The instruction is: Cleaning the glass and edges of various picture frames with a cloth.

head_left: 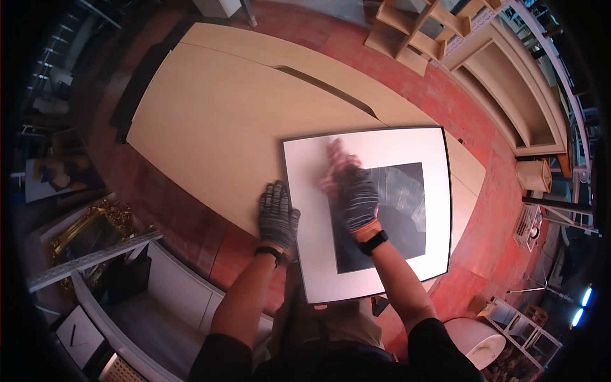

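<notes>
A framed picture (pixel 369 210) lies on a large board (pixel 216 134); the right hand (pixel 356 194) rests on it, the left hand (pixel 277 215) just beside its left edge

Framed picture (pixel 382 159) flat on tan board (pixel 216 121)

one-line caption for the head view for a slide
Gloved left hand flat on a tan board beside a white-matted dark picture, while the gloved right hand presses on the picture.

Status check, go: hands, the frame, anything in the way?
Left hand gloved, flat at frame's left edge. Right hand gloved, blurred, on the glass. Frame flat on tan board, white mat, dark print. Nothing on it but the hands.
</notes>
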{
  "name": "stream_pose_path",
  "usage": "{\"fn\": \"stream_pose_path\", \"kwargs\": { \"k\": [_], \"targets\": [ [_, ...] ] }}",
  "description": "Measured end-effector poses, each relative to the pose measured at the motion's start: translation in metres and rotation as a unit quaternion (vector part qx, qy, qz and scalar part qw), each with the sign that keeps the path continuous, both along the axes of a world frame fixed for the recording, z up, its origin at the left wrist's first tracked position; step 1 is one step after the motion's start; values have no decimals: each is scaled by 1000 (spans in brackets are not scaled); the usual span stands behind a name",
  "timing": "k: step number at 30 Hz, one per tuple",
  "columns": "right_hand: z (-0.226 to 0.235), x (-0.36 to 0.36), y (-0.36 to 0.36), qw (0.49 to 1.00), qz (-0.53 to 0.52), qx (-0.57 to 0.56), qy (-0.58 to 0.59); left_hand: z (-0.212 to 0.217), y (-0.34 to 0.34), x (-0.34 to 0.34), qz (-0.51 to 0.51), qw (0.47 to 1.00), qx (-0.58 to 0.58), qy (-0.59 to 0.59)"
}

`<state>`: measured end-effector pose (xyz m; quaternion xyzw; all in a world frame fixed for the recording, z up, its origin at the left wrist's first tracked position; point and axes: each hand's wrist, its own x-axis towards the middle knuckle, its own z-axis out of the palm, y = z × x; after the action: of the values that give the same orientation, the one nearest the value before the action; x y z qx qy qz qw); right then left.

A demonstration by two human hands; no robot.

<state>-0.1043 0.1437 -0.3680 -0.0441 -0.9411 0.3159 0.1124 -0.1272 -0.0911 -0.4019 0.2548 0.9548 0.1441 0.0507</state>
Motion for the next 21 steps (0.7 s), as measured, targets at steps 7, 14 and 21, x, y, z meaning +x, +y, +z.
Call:
{"fn": "stream_pose_path", "kwargs": {
  "k": [7, 14, 21],
  "targets": [
    [-19, 2, -46, 972, 195, 61, -116, 6, 1, -1, -3, 999, -25, -33],
    [44, -86, -39, 971, -19, -192, 140, 8, 1, -1, 16, 999, 13, -35],
    [20, -57, -43, 984, 117, 114, -64, 10, -1, -2, 12, 999, 26, -37]
  ]
}}
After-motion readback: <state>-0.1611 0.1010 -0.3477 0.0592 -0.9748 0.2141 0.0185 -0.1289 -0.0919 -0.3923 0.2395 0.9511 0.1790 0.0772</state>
